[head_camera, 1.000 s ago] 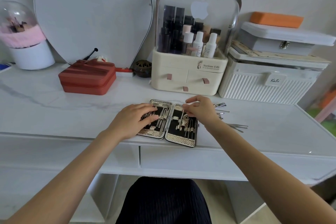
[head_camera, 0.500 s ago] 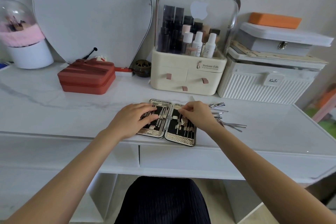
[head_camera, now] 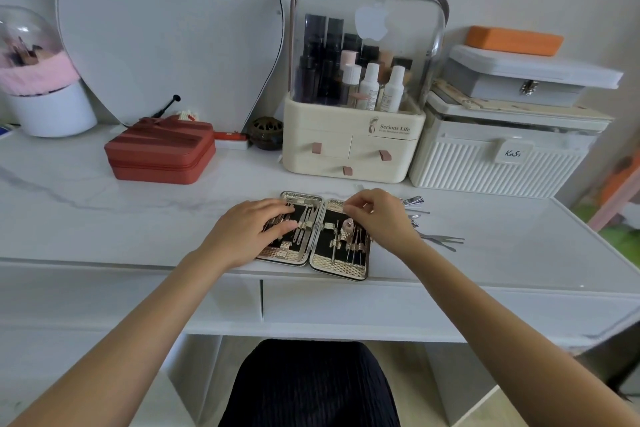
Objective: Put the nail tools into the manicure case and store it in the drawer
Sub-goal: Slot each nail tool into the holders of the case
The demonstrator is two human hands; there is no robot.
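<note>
flat open, manicure case [head_camera: 341, 267]: gold textured rim, black lining

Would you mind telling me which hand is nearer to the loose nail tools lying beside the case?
Right. The right hand is just beside the loose nail tools; the left hand rests across the manicure case.

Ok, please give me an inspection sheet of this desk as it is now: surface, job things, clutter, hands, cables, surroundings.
Surface: white desk, drawers shut.
Job things: manicure case lies open at the front edge; loose nail tools lie to its right.
Clutter: red box, cosmetics organizer, white ribbed box at the back.
Hands: left hand rests on the case's left half; right hand pinches something small over the right half.
Cables: nothing seen.
Surroundings: mirror, wall.
</note>
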